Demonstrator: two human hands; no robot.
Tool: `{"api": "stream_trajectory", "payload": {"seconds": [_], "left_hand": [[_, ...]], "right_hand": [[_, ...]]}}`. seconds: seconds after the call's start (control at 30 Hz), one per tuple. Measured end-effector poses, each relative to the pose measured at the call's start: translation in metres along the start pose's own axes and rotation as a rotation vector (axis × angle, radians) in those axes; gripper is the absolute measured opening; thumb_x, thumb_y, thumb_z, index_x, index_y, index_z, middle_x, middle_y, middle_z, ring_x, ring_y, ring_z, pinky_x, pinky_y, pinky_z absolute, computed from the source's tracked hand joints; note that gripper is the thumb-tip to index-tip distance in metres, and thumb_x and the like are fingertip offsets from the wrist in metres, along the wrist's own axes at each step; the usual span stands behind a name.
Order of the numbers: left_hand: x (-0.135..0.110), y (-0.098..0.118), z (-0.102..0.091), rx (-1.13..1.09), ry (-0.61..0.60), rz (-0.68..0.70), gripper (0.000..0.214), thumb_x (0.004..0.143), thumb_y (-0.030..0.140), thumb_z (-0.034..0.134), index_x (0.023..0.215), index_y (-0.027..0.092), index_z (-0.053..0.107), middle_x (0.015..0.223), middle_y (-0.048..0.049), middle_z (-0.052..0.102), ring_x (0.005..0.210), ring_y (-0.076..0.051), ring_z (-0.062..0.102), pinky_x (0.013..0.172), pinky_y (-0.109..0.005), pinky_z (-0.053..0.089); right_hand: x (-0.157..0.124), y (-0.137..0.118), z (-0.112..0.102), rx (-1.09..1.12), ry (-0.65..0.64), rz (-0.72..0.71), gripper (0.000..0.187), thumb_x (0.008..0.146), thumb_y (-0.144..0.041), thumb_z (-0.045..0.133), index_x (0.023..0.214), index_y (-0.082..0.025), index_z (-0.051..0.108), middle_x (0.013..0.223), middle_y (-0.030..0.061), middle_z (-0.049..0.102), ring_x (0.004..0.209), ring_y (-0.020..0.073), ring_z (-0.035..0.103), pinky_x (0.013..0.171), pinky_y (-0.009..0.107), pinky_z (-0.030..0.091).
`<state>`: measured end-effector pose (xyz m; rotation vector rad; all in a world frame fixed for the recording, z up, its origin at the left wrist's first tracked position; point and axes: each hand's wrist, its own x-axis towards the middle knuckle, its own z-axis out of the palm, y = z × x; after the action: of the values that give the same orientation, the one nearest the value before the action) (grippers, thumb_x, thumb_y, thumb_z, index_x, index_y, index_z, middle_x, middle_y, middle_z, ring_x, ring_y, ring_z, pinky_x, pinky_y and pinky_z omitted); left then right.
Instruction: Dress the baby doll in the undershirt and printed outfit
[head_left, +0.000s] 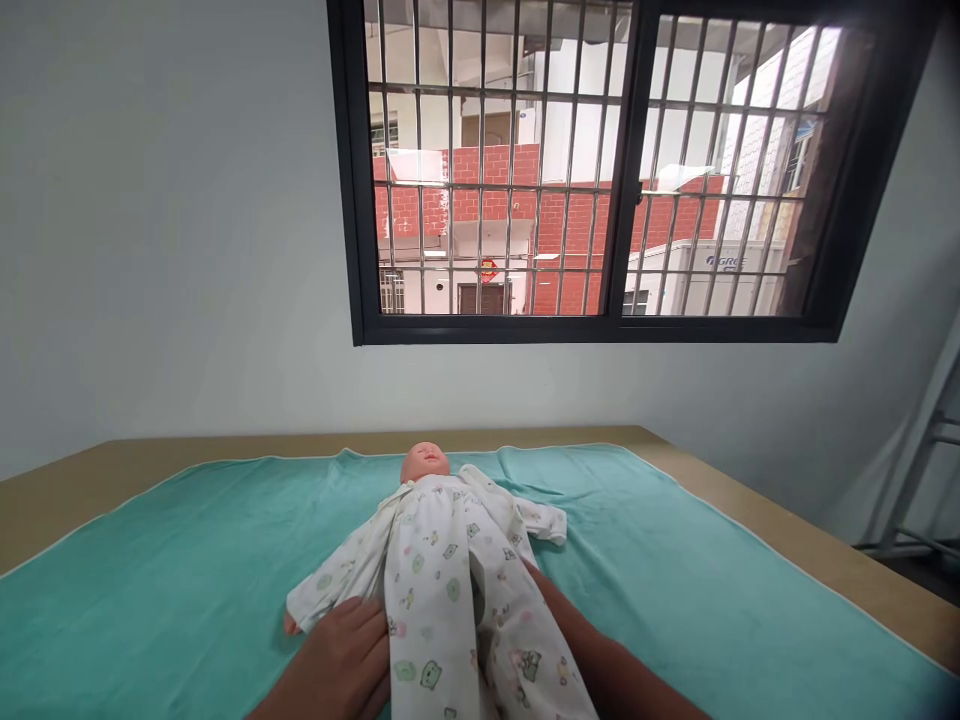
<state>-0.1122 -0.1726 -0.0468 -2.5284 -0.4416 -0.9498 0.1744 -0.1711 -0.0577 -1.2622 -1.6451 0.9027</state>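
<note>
A baby doll (425,460) lies on its back, head toward the wall. It wears a long-sleeved top (341,578) printed with small animals, its arms spread to both sides. White pants (435,600) in a similar print stretch from its body toward me, the two legs apart. At the left edge of the pants is my left hand (346,650), fingers together and bent against the cloth below the sleeve; its thumb is hidden. My right forearm (592,640) reaches in from the lower right behind the other pants leg, and the cloth covers that hand.
A green cloth (187,540) with a pale edge is spread over a tan tabletop (795,545). Behind stands a grey wall (187,250) with a dark-framed, barred window (487,330). A metal frame (911,490) stands at the right.
</note>
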Motion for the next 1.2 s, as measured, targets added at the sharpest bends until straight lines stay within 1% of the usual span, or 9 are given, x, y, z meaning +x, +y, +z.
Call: {"api": "stream_trajectory", "payload": {"seconds": [0.1, 0.2, 0.4, 0.53, 0.63, 0.87, 0.93, 1.03, 1.2], "left_hand": [[0.0, -0.002, 0.001, 0.015, -0.003, -0.007, 0.02, 0.091, 0.023, 0.046, 0.072, 0.021, 0.053, 0.063, -0.0002, 0.057, 0.06, -0.014, 0.054, 0.057, -0.025, 0.042], [-0.002, -0.003, 0.005, 0.064, -0.024, 0.011, 0.021, 0.092, 0.022, 0.044, 0.073, 0.021, 0.053, 0.062, 0.0004, 0.057, 0.058, -0.014, 0.053, 0.056, -0.026, 0.039], [-0.005, 0.0, 0.016, 0.119, -0.07, 0.03, 0.026, 0.093, 0.022, 0.04, 0.069, 0.021, 0.049, 0.06, 0.0009, 0.057, 0.057, -0.015, 0.051, 0.055, -0.028, 0.034], [-0.005, 0.0, 0.015, 0.142, -0.091, 0.017, 0.021, 0.092, 0.013, 0.039, 0.079, 0.02, 0.054, 0.069, -0.0001, 0.061, 0.063, -0.015, 0.053, 0.06, -0.028, 0.035], [-0.007, -0.005, 0.012, 0.18, -0.041, -0.046, 0.021, 0.09, 0.011, 0.039, 0.087, 0.02, 0.058, 0.076, -0.0021, 0.062, 0.069, -0.017, 0.053, 0.064, -0.029, 0.037], [-0.023, -0.024, 0.013, 0.147, 0.076, -0.592, 0.035, 0.076, 0.007, 0.042, 0.097, 0.023, 0.066, 0.081, -0.003, 0.059, 0.074, -0.017, 0.056, 0.065, -0.028, 0.043], [-0.024, -0.027, 0.01, 0.076, 0.058, -0.839, 0.04, 0.076, 0.011, 0.04, 0.105, 0.025, 0.065, 0.085, -0.0022, 0.063, 0.074, -0.017, 0.059, 0.065, -0.026, 0.045], [-0.021, -0.03, 0.003, -0.123, 0.012, -1.192, 0.041, 0.08, 0.017, 0.038, 0.111, 0.028, 0.062, 0.103, 0.0003, 0.07, 0.086, -0.017, 0.065, 0.07, -0.026, 0.048], [-0.016, -0.032, -0.001, -0.356, 0.09, -1.32, 0.039, 0.078, 0.022, 0.038, 0.111, 0.026, 0.057, 0.102, 0.0007, 0.072, 0.085, -0.02, 0.067, 0.072, -0.028, 0.049]], "right_hand": [[0.002, 0.011, -0.01, -0.49, -0.099, -0.351, 0.018, 0.087, -0.026, 0.055, 0.072, -0.019, 0.064, 0.084, 0.0054, 0.066, 0.083, 0.0204, 0.057, 0.08, 0.036, 0.048], [0.007, 0.014, -0.024, -0.895, -0.022, -0.697, 0.02, 0.087, -0.019, 0.051, 0.069, -0.019, 0.058, 0.077, 0.005, 0.061, 0.075, 0.0191, 0.05, 0.075, 0.039, 0.044], [0.007, 0.018, -0.057, -1.011, 0.265, -0.85, 0.028, 0.083, 0.001, 0.038, 0.075, -0.019, 0.055, 0.084, 0.0033, 0.057, 0.08, 0.0168, 0.05, 0.096, 0.047, 0.039], [0.009, 0.029, -0.07, -0.905, 0.414, -0.762, 0.024, 0.086, -0.004, 0.04, 0.074, -0.02, 0.052, 0.092, 0.0039, 0.06, 0.09, 0.0191, 0.054, 0.093, 0.044, 0.04], [0.01, 0.036, -0.073, -0.792, 0.47, -0.555, 0.015, 0.089, -0.015, 0.043, 0.081, -0.021, 0.055, 0.105, 0.0071, 0.06, 0.097, 0.0228, 0.056, 0.083, 0.038, 0.044], [0.014, 0.044, -0.075, -0.47, 0.334, 0.042, 0.024, 0.086, -0.032, 0.042, 0.093, -0.026, 0.064, 0.062, -0.0028, 0.065, 0.057, 0.0185, 0.06, 0.063, 0.03, 0.044], [0.017, 0.049, -0.078, -0.383, 0.36, 0.088, 0.023, 0.081, -0.031, 0.044, 0.088, -0.024, 0.065, 0.062, -0.003, 0.066, 0.057, 0.0189, 0.061, 0.064, 0.03, 0.045], [0.021, 0.056, -0.084, -0.263, 0.437, 0.049, 0.022, 0.072, -0.028, 0.049, 0.084, -0.023, 0.067, 0.085, 0.0009, 0.072, 0.079, 0.0237, 0.065, 0.078, 0.036, 0.048], [0.023, 0.033, -0.073, 0.304, 0.427, 0.065, 0.035, 0.074, -0.034, 0.054, 0.103, -0.017, 0.065, 0.106, 0.0075, 0.068, 0.096, 0.0262, 0.063, 0.088, 0.04, 0.049]]}}
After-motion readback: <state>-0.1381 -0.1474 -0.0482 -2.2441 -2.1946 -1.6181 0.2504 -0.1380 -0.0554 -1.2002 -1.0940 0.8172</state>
